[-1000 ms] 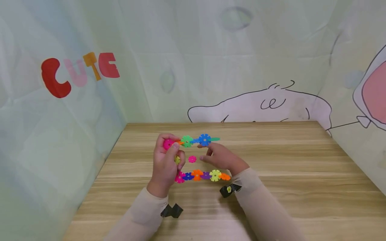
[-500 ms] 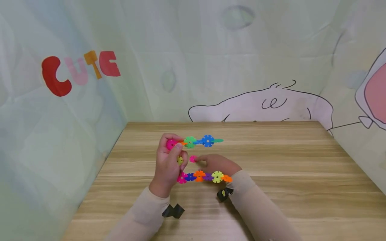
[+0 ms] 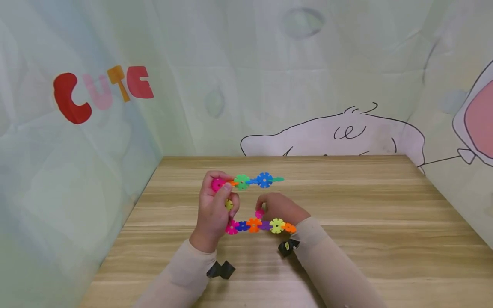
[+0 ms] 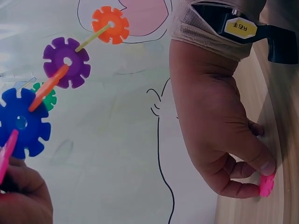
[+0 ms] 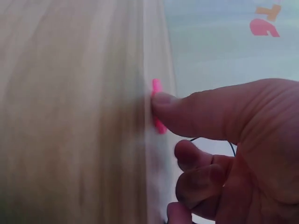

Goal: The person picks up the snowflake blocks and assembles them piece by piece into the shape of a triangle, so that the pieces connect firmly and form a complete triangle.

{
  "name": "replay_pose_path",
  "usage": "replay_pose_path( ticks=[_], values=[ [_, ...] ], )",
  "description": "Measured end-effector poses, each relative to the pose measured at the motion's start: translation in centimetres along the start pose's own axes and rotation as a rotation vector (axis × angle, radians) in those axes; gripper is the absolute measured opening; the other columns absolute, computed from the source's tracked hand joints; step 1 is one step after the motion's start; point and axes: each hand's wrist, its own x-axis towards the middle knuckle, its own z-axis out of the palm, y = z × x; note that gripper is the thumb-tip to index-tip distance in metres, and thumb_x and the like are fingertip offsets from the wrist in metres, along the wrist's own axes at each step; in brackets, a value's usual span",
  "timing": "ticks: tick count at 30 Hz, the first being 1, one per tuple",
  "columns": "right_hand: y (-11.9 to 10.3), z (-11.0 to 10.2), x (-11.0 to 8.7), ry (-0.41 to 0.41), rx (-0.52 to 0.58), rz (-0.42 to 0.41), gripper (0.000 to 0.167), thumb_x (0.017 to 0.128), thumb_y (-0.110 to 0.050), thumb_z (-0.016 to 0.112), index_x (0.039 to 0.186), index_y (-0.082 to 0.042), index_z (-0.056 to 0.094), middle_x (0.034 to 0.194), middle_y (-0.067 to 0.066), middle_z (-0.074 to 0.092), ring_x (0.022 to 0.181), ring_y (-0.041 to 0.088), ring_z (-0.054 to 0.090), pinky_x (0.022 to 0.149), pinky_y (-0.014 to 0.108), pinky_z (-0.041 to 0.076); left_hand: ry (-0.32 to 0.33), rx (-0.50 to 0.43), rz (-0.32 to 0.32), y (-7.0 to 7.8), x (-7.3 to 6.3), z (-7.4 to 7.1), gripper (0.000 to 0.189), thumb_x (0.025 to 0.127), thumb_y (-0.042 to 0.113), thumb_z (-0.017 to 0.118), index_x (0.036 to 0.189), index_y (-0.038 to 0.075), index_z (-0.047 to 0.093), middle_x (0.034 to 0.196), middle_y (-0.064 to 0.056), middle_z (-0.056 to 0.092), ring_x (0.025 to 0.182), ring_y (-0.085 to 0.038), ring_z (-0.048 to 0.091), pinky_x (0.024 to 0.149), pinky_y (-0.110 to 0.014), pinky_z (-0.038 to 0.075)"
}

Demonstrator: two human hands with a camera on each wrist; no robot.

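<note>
My left hand point(image 3: 212, 214) grips a chain of flower-shaped plastic discs, held up over the table. Its far row has a pink, a green and a blue disc point(image 3: 265, 180) with thinner edge-on ones between. The near row runs from pink through dark blue, orange, purple and yellow-green point(image 3: 277, 226) to orange. A yellow disc point(image 3: 229, 205) between the rows is partly covered by the fingers. Low at the tabletop, my right hand point(image 3: 283, 206) pinches a loose pink disc point(image 4: 266, 185) between thumb and finger. From the right wrist view, the thumb covers the middle of this pink disc point(image 5: 159, 127).
The wood-grain table point(image 3: 366, 192) reaches back to a printed curtain point(image 3: 200, 111) with cartoon drawings and letters. Black straps with a camera mount sit on both wrists, the right wrist mount point(image 3: 288, 247) close to the near row's end.
My right hand has reached the loose pink disc on the table, drawn it toward me and to the right, and taken it in a pinch. The left hand and chain have barely moved.
</note>
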Motion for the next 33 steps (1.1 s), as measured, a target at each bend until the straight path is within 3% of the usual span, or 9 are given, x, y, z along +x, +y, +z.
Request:
replay_pose_path(
  ticks=[7,11,14,19,24,29,33],
  values=[
    [0.2,-0.5,-0.7,0.009,0.064,0.051,0.021,0.089,-0.005,0.083,0.097,-0.009,0.064,0.092,0.001,0.066,0.082,0.019,0.059,0.078,0.033,0.056,0.017,0.005,0.012,-0.2,0.2,0.0,0.014,0.109,0.006,0.039,0.115,0.013,0.049,0.073,-0.003,0.046,0.044,-0.012,0.043,0.041,-0.017,0.038],
    [0.1,-2.4,-1.7,0.068,0.145,0.042,0.024,0.093,-0.013,0.081,0.109,-0.01,0.064,0.09,0.002,0.067,0.078,0.019,0.061,0.069,0.031,0.053,0.032,0.006,0.019,-0.4,0.3,-0.1,0.014,0.108,0.005,0.039,0.114,0.014,0.049,0.077,-0.003,0.047,0.044,-0.012,0.043,0.041,-0.017,0.037],
    [-0.3,-4.9,-3.3,0.181,0.254,-0.042,0.029,0.096,-0.011,0.076,0.122,-0.009,0.064,0.086,0.006,0.068,0.072,0.021,0.06,0.063,0.03,0.051,0.04,0.01,0.034,-0.4,0.3,-0.2,0.015,0.108,0.005,0.039,0.114,0.014,0.05,0.076,-0.003,0.047,0.044,-0.012,0.043,0.041,-0.017,0.037],
    [-1.4,-8.7,-7.2,0.358,0.485,-0.296,0.033,0.097,0.0,0.069,0.129,-0.008,0.065,0.089,0.013,0.068,0.076,0.023,0.062,0.064,0.028,0.052,0.036,0.004,0.087,-0.4,0.4,-0.2,0.018,0.107,0.004,0.039,0.114,0.016,0.05,0.071,-0.001,0.046,0.043,-0.013,0.043,0.04,-0.018,0.037],
    [-1.8,-10.1,-9.5,0.391,0.613,-0.473,0.032,0.097,0.008,0.061,0.128,-0.001,0.062,0.095,0.01,0.068,0.082,0.022,0.065,0.068,0.026,0.056,0.014,-0.021,0.155,-0.4,0.4,-0.3,0.018,0.107,0.003,0.038,0.115,0.013,0.05,0.066,-0.001,0.045,0.042,-0.014,0.043,0.039,-0.02,0.037],
    [-2.2,-10.1,-9.9,0.382,0.629,-0.542,0.031,0.097,0.009,0.059,0.127,0.001,0.061,0.097,0.011,0.067,0.083,0.022,0.065,0.07,0.026,0.057,0.01,-0.022,0.175,-0.4,0.3,-0.4,0.019,0.106,0.002,0.038,0.115,0.012,0.051,0.065,-0.002,0.044,0.042,-0.014,0.043,0.038,-0.021,0.036],
    [-2.3,-9.9,-9.7,0.363,0.61,-0.594,0.031,0.097,0.011,0.059,0.126,0.001,0.061,0.1,0.015,0.066,0.083,0.022,0.064,0.071,0.025,0.057,-0.003,-0.025,0.173,-0.3,0.3,-0.4,0.013,0.107,0.002,0.038,0.116,0.003,0.048,0.066,-0.002,0.044,0.043,-0.015,0.042,0.038,-0.021,0.036]
  ],
)
